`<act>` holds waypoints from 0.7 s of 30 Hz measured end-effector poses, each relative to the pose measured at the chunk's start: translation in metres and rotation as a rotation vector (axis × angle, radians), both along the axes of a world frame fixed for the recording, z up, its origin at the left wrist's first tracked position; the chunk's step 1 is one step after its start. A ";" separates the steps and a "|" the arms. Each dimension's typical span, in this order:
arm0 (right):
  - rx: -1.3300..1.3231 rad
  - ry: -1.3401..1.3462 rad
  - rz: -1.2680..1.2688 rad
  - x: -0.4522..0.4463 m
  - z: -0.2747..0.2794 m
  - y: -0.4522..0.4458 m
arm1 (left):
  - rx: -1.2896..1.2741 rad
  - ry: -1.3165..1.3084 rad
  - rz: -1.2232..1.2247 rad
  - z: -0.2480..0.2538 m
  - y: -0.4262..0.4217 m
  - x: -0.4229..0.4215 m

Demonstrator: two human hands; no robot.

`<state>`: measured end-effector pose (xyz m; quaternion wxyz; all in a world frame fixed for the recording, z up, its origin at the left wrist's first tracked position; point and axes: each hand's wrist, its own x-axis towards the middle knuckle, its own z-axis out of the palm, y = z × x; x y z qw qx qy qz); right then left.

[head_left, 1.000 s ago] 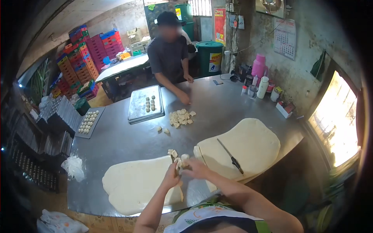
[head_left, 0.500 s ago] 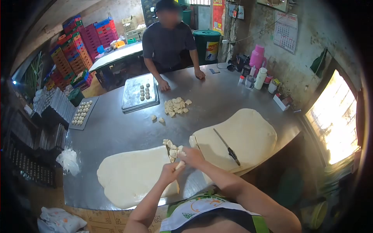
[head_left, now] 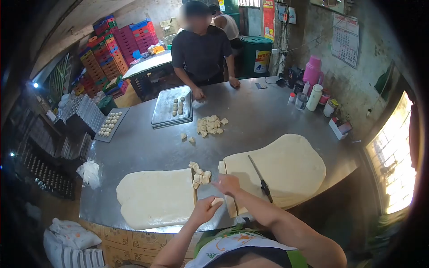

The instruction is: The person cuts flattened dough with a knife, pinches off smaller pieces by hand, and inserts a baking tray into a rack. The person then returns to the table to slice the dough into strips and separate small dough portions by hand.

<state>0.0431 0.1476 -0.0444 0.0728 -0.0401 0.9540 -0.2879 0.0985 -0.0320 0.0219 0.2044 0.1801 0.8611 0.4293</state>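
My left hand (head_left: 205,211) is closed around a small piece of dough (head_left: 217,202) that pokes out past the thumb. My right hand (head_left: 227,184) is apart from it, fingers loosely stretched toward a small pile of cut dough pieces (head_left: 199,177); I see nothing in it. A cut dough strip (head_left: 231,206) lies beneath my right wrist, along the edge of the right dough slab (head_left: 286,163). On that slab rests a long knife with a black handle (head_left: 265,186). The left dough slab (head_left: 156,196) lies flat left of my hands.
Across the steel table (head_left: 250,120) stands a person (head_left: 201,49) beside stacked trays (head_left: 161,105) with dough balls. A heap of dough pieces (head_left: 210,125) lies mid-table. Bottles and a pink thermos (head_left: 313,71) stand at the right. Another tray (head_left: 106,134) and a plastic bag (head_left: 90,173) are left.
My right hand has drawn slightly away from the small pile, and my hands are farther apart. The view has shifted, and a second person now shows at the back.
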 end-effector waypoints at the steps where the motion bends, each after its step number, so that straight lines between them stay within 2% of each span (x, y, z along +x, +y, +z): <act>1: -0.029 0.094 -0.031 -0.004 -0.003 0.002 | 0.041 0.026 0.040 0.020 0.002 0.007; 3: -0.093 0.280 -0.093 -0.010 -0.010 -0.002 | 0.072 0.050 0.094 0.018 -0.002 0.009; 4: -0.105 0.273 -0.091 -0.007 -0.011 -0.008 | 0.181 0.213 0.211 -0.005 -0.011 -0.001; 5: -0.218 0.356 0.040 -0.003 -0.010 -0.015 | 0.292 0.381 0.317 -0.028 -0.019 -0.013; 6: -0.326 0.450 0.166 -0.005 -0.005 -0.021 | 0.411 0.556 0.412 -0.028 -0.022 -0.024; 7: -0.425 0.551 0.287 -0.009 0.001 -0.026 | 0.414 0.564 0.387 -0.028 -0.023 -0.034; 9: -0.492 0.516 0.266 -0.003 0.018 -0.036 | 0.510 0.604 0.347 0.000 -0.011 -0.039; 11: -0.627 0.417 0.290 0.005 0.034 -0.048 | 0.579 0.625 0.345 0.000 -0.016 -0.047; 12: -0.613 0.421 0.292 0.006 0.042 -0.052 | 0.551 0.483 0.272 -0.012 -0.027 -0.058; 14: -0.559 0.439 0.106 0.008 0.054 -0.061 | 0.486 0.197 0.105 -0.039 -0.044 -0.075; 15: -0.532 0.447 0.010 0.007 0.055 -0.064 | 0.498 0.195 0.095 -0.054 -0.043 -0.075; 16: -0.521 0.454 0.004 0.003 0.046 -0.063 | 0.231 0.295 0.056 -0.066 -0.039 -0.072; 17: -0.394 0.396 -0.026 -0.002 0.029 -0.057 | -0.038 0.397 0.020 -0.076 -0.039 -0.076; 19: -0.142 0.275 -0.091 -0.013 0.006 -0.047 | -0.028 0.417 -0.074 -0.065 -0.047 -0.075; 21: -0.154 0.258 -0.121 -0.018 0.009 -0.048 | -0.026 0.425 -0.255 -0.053 -0.051 -0.065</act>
